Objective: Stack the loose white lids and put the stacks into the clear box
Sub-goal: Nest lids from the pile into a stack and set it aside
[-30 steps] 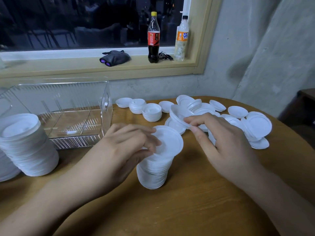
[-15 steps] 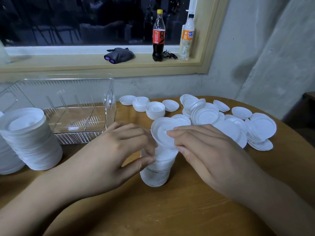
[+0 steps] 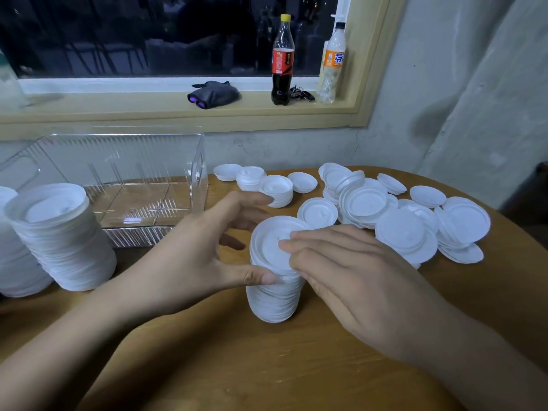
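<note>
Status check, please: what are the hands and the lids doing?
Left hand open, thumb steadying lid stack. Right hand pressing top lid down. Clear box empty, path open.

Two hands are showing: the left hand [image 3: 189, 259] and the right hand [image 3: 355, 280]. Three tall stacks of white lids are standing on the bench [image 3: 296, 366]: one in the middle [image 3: 274, 295], one at the left [image 3: 62, 238], and a third [image 3: 14, 262] cut off by the left edge. Two short stacks [image 3: 250, 178] [image 3: 277, 189] are sitting at centre, just left of the loose lids [image 3: 400, 215], too overlapped to count. One clear box [image 3: 124, 161] is standing at the left. Two bottles are standing at the upper centre: a cola bottle [image 3: 282, 60] and an orange-labelled bottle [image 3: 333, 63].
</note>
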Motion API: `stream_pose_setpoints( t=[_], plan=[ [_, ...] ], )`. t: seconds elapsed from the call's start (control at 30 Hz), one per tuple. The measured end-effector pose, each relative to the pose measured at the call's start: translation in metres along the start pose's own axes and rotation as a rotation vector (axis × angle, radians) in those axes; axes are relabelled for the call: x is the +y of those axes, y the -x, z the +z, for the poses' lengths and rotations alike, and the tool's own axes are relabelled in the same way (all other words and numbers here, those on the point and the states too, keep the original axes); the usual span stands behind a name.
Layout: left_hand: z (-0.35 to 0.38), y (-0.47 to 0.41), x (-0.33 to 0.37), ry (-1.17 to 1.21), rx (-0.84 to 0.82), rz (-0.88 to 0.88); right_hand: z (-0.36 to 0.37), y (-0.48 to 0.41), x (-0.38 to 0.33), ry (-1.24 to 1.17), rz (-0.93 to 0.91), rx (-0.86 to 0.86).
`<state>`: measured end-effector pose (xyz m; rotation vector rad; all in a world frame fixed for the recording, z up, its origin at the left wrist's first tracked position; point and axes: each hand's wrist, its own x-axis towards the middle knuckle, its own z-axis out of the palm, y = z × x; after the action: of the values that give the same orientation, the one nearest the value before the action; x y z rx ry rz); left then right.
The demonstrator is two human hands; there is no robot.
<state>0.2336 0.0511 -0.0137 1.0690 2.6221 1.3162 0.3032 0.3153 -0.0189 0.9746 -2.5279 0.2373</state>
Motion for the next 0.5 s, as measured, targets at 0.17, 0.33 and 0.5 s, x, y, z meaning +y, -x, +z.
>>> stream_pose_setpoints(
  t=[0.17,0.33,0.5],
  plan=[
    [0.005,-0.001,-0.005,-0.020,0.000,-0.021,0.006,0.002,0.001,0.006,-0.009,-0.045],
    [0.001,-0.005,-0.014,0.019,-0.040,-0.002,0.008,0.004,0.003,-0.092,0.022,-0.019],
    [0.003,-0.015,-0.031,0.213,0.008,-0.025,-0.002,0.003,0.018,-0.191,0.175,0.159]
  ],
)
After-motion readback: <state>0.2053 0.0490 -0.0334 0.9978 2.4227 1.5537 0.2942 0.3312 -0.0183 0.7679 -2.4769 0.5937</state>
